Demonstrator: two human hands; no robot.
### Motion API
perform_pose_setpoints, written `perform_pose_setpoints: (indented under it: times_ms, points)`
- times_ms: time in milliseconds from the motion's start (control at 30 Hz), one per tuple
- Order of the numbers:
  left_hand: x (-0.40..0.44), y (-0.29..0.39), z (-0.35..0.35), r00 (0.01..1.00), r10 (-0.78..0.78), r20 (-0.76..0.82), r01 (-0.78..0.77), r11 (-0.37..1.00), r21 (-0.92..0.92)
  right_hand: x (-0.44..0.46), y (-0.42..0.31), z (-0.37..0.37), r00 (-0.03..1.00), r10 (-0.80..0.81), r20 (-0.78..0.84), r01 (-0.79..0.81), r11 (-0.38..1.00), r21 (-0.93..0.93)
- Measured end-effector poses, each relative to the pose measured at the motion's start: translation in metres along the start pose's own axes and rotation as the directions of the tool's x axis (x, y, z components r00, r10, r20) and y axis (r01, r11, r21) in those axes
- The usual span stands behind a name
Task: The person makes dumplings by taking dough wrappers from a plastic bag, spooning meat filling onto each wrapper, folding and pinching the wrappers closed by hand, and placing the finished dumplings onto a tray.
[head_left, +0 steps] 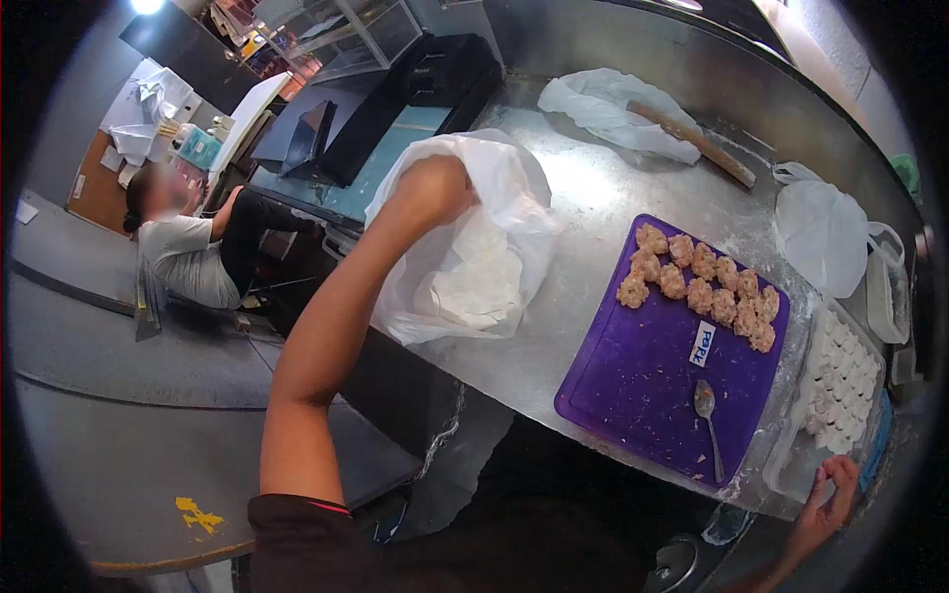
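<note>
My left hand [440, 190] reaches into the mouth of a white plastic bag [529, 212] that holds white powder [479, 277]; its fingers are hidden there. At the lower right, my right hand [830, 499] is beside the near end of a clear plastic container [788, 465], fingers slightly bent and apart, with nothing seen in them. Rows of small, white-coated pieces [842, 381] lie in that container. Between the hands, a purple board [633, 381] carries several lumps of minced meat [699, 295], a label [701, 343] reading "PORK" and a metal spoon [710, 425].
The metal table [524, 371] has powder scattered on it. Toward the back lie a plastic bag [603, 104] and a wooden rolling pin [697, 146]. Another bag [819, 232] is at the right. A seated person [188, 242] is at the far left.
</note>
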State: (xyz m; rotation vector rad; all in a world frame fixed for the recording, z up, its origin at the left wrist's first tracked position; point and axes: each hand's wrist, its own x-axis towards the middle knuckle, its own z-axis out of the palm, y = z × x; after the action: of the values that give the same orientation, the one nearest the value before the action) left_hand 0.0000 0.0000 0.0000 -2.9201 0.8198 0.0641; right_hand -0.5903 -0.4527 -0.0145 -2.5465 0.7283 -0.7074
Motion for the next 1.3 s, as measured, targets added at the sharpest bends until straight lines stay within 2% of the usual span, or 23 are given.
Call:
perform_pose_setpoints:
  times_ms: [67,167,200,267,300,367,400,467,500,567,600,667,700,767,900,967,1100,1200,1300]
  points:
    - [-0.009,0.009,-0.003,0.976,-0.106,0.191,0.09,0.992,0.089,-0.001,-0.001,0.008,0.988,-0.136,-0.076,0.138,0.99,0.023]
    - [-0.007,-0.012,0.011,0.951,-0.2,0.235,0.18,0.978,0.105,-0.011,-0.011,0.016,0.993,-0.107,-0.039,0.107,0.994,-0.005]
    - [0.006,-0.031,0.037,0.951,-0.2,0.234,0.18,0.978,0.104,-0.01,-0.011,0.016,0.993,-0.108,-0.04,0.108,0.994,-0.005]
    - [0.031,-0.07,0.096,0.999,-0.04,-0.015,0.04,0.999,0.018,-0.008,-0.012,0.013,0.995,-0.094,-0.024,0.094,0.996,0.009]
    - [0.022,-0.058,0.082,0.999,-0.039,-0.016,0.04,0.999,0.016,-0.008,-0.014,0.012,0.995,-0.094,-0.025,0.094,0.996,0.007]
    - [-0.006,-0.021,0.037,0.994,-0.07,-0.089,0.057,0.989,-0.14,-0.007,-0.021,0.01,0.999,-0.043,-0.012,0.043,0.999,0.019]
    - [-0.003,-0.024,0.039,0.993,-0.071,-0.09,0.058,0.989,-0.139,-0.007,-0.02,0.01,0.999,-0.044,-0.013,0.044,0.999,0.02]
    - [0.008,-0.036,0.051,0.992,0.053,-0.118,-0.077,0.975,-0.206,-0.008,-0.015,0.011,0.999,-0.034,-0.027,0.035,0.999,0.032]
    - [0.014,-0.043,0.056,0.992,0.05,-0.119,-0.074,0.975,-0.207,-0.009,-0.011,0.011,0.999,-0.037,-0.027,0.038,0.999,0.033]
    - [0.022,-0.053,0.063,0.972,0.205,-0.116,-0.219,0.968,-0.126,-0.01,-0.007,0.011,0.998,-0.049,-0.036,0.051,0.997,0.055]
    - [0.02,-0.053,0.063,0.973,0.202,-0.115,-0.216,0.968,-0.125,-0.01,-0.004,0.01,0.998,-0.051,-0.035,0.053,0.997,0.057]
    - [0.014,-0.051,0.066,0.974,0.075,-0.214,-0.146,0.93,-0.337,-0.009,0.0,0.008,0.998,-0.063,-0.021,0.064,0.998,0.027]
    - [0.011,-0.047,0.063,0.974,0.073,-0.214,-0.144,0.931,-0.336,-0.009,-0.001,0.009,0.998,-0.064,-0.02,0.065,0.997,0.029]
    - [0.007,-0.039,0.056,0.981,-0.003,-0.195,-0.088,0.886,-0.456,-0.008,-0.004,0.01,0.998,-0.052,-0.028,0.053,0.998,0.026]
    - [0.001,-0.02,0.046,0.972,0.015,-0.235,-0.122,0.885,-0.449,-0.005,-0.005,0.014,0.992,-0.122,-0.032,0.122,0.992,0.024]
    - [0.011,-0.017,0.044,0.989,0.049,-0.14,-0.087,0.956,-0.279,-0.009,-0.007,0.015,0.995,-0.093,-0.021,0.094,0.992,0.089]
    - [0.03,-0.029,0.074,0.987,0.028,-0.16,-0.06,0.978,-0.2,-0.006,-0.066,0.032,0.993,-0.111,-0.029,0.114,0.975,0.191]
    - [0.032,-0.025,0.069,0.988,0.009,-0.151,-0.041,0.977,-0.208,0.003,-0.156,0.053,0.943,-0.293,0.155,0.202,0.878,0.434]
    - [0.001,-0.004,0.032,0.994,-0.057,-0.098,0.033,0.971,-0.237,0.017,-0.22,0.082,0.813,-0.542,0.21,0.328,0.726,0.604]
